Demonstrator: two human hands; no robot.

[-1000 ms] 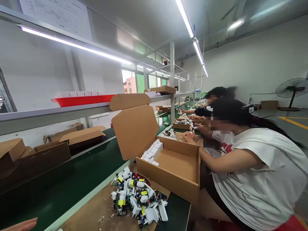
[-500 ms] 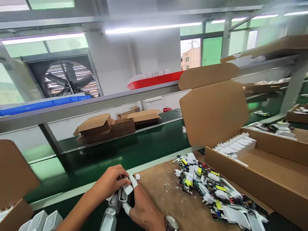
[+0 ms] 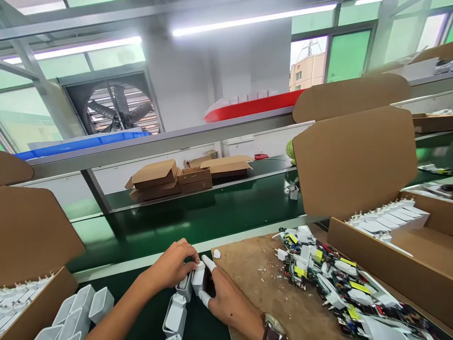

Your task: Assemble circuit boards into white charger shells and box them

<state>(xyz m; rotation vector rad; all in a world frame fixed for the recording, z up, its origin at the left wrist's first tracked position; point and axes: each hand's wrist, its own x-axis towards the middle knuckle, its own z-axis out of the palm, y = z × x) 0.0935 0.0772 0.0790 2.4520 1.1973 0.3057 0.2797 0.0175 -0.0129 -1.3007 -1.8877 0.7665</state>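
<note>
Largest first: the dark green belt [image 3: 219,208] runs across the middle of the frame. An open cardboard box [image 3: 382,271] sits at the right, its lid raised, with a row of white pronged units [image 3: 389,219] along its far left side. A second cardboard box [image 3: 53,293], at the left edge, holds similar pieces. A brown work sheet [image 3: 255,288] lies at lower centre; on its right we record a loose heap of circuit boards and white parts [image 3: 325,278].

Our right hand [image 3: 228,297], with white finger covers and a watch [image 3: 273,326] at the wrist, brackets the white housing [image 3: 199,279] between thumb and forefinger, just left of the sheet at lower centre. Our left hand [image 3: 177,264] is narrow, fingertips gathered at the housing's upper edge; they overlap the rim, so we cannot tell whether they pinch the wall or a small part.

At lower left stand several open white cases [image 3: 79,314]; just below our hands is a white case with an insert [image 3: 176,315].

Handling, our estimate: the housing is light, stiff and rather smooth, likely to slide under dry fingers. Best hold is across opposite outer walls, low down, leaving the rim free; any thin prongs deserve gentle contact.

Smallest: a white scrap [image 3: 217,254] at the sheet's far left corner.
</note>
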